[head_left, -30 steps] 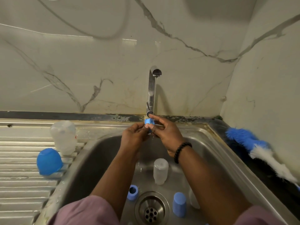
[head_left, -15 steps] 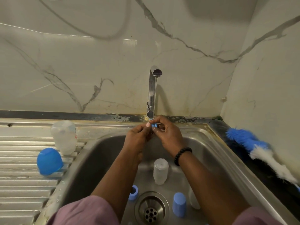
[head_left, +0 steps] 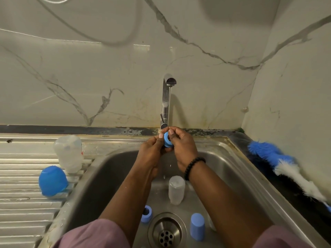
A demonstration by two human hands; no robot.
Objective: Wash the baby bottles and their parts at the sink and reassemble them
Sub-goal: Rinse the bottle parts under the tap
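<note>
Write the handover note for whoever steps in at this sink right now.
Left hand and right hand: both pinch one blue collar ring under the tap.
In the sink: a clear bottle upright, a second blue ring and a blue cap beside the drain.
On the drainboard: a clear bottle and a blue dome cap.
Brush lies on the right counter.
Done: drainboard pieces look set aside, possibly washed.
Left: finish this ring, wash the sink pieces, reassemble everything.
</note>
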